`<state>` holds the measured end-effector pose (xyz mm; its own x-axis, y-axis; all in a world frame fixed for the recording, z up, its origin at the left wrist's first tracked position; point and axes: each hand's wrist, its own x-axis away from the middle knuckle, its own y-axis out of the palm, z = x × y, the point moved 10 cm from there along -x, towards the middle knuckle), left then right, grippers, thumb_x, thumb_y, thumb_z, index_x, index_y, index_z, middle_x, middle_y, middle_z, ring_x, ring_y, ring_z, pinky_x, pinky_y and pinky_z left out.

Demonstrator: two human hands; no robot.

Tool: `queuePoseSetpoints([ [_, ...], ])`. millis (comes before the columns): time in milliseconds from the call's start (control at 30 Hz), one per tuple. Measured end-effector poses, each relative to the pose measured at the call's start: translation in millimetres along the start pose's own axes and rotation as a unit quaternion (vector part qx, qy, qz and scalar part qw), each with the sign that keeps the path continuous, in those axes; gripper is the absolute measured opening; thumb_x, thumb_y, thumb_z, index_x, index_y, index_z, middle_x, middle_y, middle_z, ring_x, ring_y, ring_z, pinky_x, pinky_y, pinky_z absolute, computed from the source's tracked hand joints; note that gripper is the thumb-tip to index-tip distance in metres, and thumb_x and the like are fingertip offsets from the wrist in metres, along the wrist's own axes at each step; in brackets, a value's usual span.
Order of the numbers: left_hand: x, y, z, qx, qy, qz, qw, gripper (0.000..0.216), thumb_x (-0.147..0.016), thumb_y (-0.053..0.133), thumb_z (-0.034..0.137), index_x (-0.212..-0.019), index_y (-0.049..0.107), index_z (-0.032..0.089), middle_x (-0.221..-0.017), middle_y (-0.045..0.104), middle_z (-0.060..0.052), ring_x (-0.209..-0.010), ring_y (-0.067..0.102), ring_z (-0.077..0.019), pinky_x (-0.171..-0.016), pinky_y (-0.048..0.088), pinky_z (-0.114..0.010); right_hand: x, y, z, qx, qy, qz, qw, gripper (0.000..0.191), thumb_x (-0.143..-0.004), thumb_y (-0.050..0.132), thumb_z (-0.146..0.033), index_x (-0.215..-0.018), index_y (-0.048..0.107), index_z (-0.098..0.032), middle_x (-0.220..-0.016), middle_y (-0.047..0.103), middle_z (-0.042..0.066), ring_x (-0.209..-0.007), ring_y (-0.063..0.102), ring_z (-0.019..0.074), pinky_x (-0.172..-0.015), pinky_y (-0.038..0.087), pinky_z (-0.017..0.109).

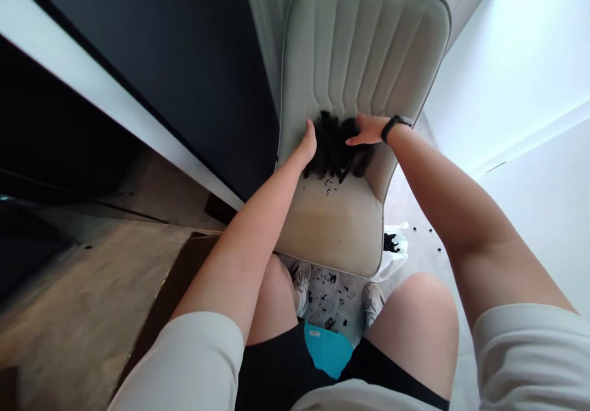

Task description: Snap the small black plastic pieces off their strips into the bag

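A heap of small black pieces [336, 150] lies on the seat of a beige padded chair [341, 227], against its ribbed backrest. My left hand [308, 142] presses its edge against the left side of the heap, fingers together. My right hand [366, 129], with a black band on the wrist, lies over the heap's upper right side, fingers stretched out flat. Both hands touch the heap from either side. A few loose black bits [328, 185] are scattered on the seat just in front of it.
A white plastic bag [395, 252] with black pieces in it lies on the floor right of the chair. More black bits [332, 303] litter the floor between my shoes. A dark cabinet [175, 61] stands left, a white wall [520, 61] right.
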<state>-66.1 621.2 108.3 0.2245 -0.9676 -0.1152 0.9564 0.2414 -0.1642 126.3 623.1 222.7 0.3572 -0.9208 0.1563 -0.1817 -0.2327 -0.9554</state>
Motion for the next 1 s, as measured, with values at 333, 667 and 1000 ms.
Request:
queuePoseSetpoints([
  [333, 97.0, 8.8, -73.1, -0.148, 0.077, -0.141, 0.976, 0.087, -0.112, 0.009, 0.072, -0.175, 0.041, 0.021, -0.191, 0.017, -0.010, -0.178, 0.019, -0.0213, -0.146, 0.012, -0.040, 130.9, 173.4, 67.1, 0.047, -0.145, -0.019, 0.988, 0.077, -0.107, 0.057, -0.053, -0.176, 0.041, -0.023, -0.179, 0.042, 0.020, -0.159, 0.050, 0.0449, -0.127, 0.048, 0.062],
  [667, 201.3, -9.4, -12.8, -0.098, 0.098, -0.029, 0.990, 0.054, -0.115, 0.040, 0.059, -0.130, 0.076, 0.021, -0.146, 0.071, -0.015, -0.142, 0.066, -0.0240, -0.128, 0.048, -0.043, 169.6, 232.1, 84.2, -0.042, -0.043, 0.126, 0.990, 0.045, -0.109, 0.044, -0.029, -0.139, 0.074, -0.015, -0.148, 0.065, 0.024, -0.135, 0.060, 0.0423, -0.113, 0.053, 0.061],
  [1000, 250.0, 17.0, -48.9, -0.195, 0.015, -0.142, 0.970, 0.073, -0.095, 0.081, 0.040, -0.162, 0.059, 0.020, -0.181, 0.039, -0.023, -0.168, 0.042, -0.0401, -0.140, 0.032, -0.057, 166.1, 228.4, 105.3, -0.105, 0.157, 0.162, 0.968, 0.044, -0.096, 0.061, -0.022, -0.138, 0.059, -0.010, -0.141, 0.060, 0.028, -0.129, 0.058, 0.0408, -0.106, 0.054, 0.054],
])
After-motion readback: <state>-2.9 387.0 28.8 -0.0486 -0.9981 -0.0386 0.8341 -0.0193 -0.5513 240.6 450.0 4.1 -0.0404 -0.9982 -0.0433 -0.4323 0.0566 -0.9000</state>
